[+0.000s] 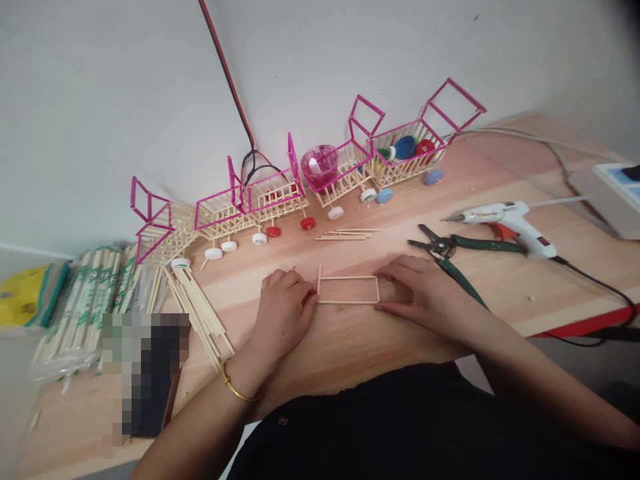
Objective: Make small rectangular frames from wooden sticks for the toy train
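A small rectangular frame of pale wooden sticks [349,303] lay flat on the wood-grained counter [310,367], between the two bare hands and touching both. The left hand [286,307] held its left side near the lower corner, thumb and fingertips drawn close together; the right hand [417,290] held the right side, thumb at the lower corner and forefinger at the upper, with a narrow gap between them.

Just beyond the frame lay a few loose thin sticks [347,235]. Behind these, along the wall, stood a row of stick-built carts with magenta rims and bottle-cap wheels. The rightmost cart [400,177] contained blue, red, green and white caps; at the left end of the cart beside it [345,187] sat a clear magenta-tinted bowl [320,167], its contents too unclear to tell.

To the right lay green-handled pliers [440,248] and a white glue gun with an orange trigger [500,217]. To the left were a loose heap of pale sticks [200,310], clear plastic packs of wrapped sticks [95,287] and a yellow and teal packet [30,293]
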Motion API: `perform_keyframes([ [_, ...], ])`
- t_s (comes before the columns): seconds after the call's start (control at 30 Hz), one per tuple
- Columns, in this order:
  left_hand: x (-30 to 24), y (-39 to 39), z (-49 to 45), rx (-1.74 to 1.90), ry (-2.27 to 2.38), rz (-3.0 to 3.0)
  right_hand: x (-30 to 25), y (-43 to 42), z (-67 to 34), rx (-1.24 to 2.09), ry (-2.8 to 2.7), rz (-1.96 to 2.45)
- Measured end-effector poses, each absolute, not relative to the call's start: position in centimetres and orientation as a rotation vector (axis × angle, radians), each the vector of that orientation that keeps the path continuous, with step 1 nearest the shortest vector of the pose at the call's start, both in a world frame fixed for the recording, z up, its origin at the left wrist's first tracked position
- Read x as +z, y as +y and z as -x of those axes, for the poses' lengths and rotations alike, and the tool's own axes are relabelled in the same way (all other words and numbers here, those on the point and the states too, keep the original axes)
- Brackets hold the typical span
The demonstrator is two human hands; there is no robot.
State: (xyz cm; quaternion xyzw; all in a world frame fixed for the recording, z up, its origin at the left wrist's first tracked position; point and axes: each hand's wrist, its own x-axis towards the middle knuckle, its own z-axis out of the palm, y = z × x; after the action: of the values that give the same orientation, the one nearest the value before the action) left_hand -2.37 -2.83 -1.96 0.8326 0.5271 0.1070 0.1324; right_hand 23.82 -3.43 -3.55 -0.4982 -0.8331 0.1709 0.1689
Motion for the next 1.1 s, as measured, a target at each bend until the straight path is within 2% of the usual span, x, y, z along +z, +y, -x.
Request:
perform_keyframes([
  [0.87,-2.75,-2.54,2.54,0.433,1.542,-2.354,-3.25,-3.36,-23.64,0.523,-2.377,1.401],
  [1.1,-2.75,-2.13,2.55,0.602,1.567,-2.355,-3.08,-3.31,-23.64,0.518,-2.382,1.38],
])
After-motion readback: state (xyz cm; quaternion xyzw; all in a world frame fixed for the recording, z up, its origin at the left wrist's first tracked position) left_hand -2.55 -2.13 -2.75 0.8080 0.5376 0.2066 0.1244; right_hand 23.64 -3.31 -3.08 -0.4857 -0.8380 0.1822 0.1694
